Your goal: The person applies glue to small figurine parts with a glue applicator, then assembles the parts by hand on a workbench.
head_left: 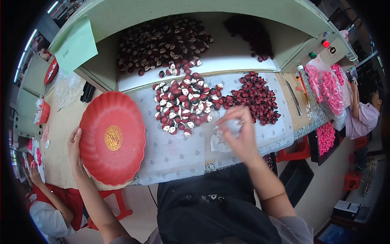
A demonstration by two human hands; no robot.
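Observation:
My left hand [74, 145] grips the left rim of a red scalloped plate [95, 150] with a round gold emblem, tilted toward me at the table's left. My right hand [239, 130] is smeared by motion, its fingers curled around a whitish crumpled tissue [233, 127]. Beneath that hand, more crumpled white paper [219, 143] lies on the patterned paper sheet [172, 158]. Just beyond it spreads a pile of small dark red, white and black pieces [185, 101]. A heap of dark red petal-like pieces [256, 97] lies to its right.
More pieces [162, 44] cover the white floor of the green booth. Tweezers [293, 97] lie at the right, near a plastic bag of pink pieces [325, 89]. A black clip-like object [87, 92] sits beyond the plate. Other people work at both sides.

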